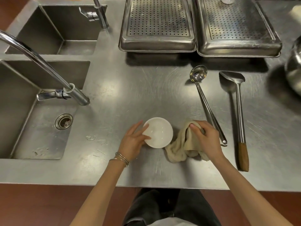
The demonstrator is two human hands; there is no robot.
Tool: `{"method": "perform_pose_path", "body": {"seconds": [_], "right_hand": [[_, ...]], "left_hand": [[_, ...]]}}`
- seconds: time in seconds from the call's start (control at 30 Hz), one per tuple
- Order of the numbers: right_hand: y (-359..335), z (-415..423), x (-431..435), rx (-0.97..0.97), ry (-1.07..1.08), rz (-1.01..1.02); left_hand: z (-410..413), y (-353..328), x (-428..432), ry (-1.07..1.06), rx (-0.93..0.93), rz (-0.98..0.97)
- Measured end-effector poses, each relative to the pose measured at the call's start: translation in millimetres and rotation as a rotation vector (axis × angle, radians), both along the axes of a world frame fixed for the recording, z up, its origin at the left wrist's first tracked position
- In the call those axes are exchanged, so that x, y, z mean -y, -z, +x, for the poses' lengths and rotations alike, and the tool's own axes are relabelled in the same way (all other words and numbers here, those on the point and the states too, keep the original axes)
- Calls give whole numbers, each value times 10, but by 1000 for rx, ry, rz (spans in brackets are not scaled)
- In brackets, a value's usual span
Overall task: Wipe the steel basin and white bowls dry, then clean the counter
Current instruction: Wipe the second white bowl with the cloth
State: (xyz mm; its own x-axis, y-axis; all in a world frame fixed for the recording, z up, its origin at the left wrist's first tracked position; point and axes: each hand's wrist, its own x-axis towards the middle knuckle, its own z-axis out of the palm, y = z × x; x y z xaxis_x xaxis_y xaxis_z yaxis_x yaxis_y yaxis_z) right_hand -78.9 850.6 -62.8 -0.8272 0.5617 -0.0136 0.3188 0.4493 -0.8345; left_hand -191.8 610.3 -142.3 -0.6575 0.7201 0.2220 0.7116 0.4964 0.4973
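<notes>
A small white bowl (160, 132) sits near the front middle of the steel counter (130, 88), tipped slightly toward my left hand (133, 142), whose fingers grip its left rim. Just to the right of the bowl lies a crumpled beige cloth (180, 150). My right hand (206, 139) is closed over the cloth's top, pressing it on the counter. A steel basin (294, 70) shows partly at the right edge.
A double sink (40, 128) with two taps (48, 69) fills the left. Two perforated steel trays (157, 25) stand at the back. A ladle (205, 98) and a wooden-handled spatula (239, 118) lie right of the cloth. Water drops (91, 137) sit near the sink.
</notes>
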Motion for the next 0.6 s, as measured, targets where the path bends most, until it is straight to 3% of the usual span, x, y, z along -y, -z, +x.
{"method": "perform_pose_path", "body": {"seconds": [0.13,0.27,0.33,0.43,0.5,0.6], "right_hand": [[-38,-144,47,-74,39,13],[66,-362,276,-83,-246,118],[183,-478,377,5,-493,226],[372,-592,429,267,-924,628],[275,-691,467,510,-1002,823],[37,-844,510,634,-1114,986]], "left_hand": [[461,-62,-83,3,34,63],[628,24,-281,25,-29,129],[559,50,-276,-13,-30,170],[461,7,-198,38,-43,183],[373,-58,-183,95,-55,195],[312,-47,-158,164,-44,169]]}}
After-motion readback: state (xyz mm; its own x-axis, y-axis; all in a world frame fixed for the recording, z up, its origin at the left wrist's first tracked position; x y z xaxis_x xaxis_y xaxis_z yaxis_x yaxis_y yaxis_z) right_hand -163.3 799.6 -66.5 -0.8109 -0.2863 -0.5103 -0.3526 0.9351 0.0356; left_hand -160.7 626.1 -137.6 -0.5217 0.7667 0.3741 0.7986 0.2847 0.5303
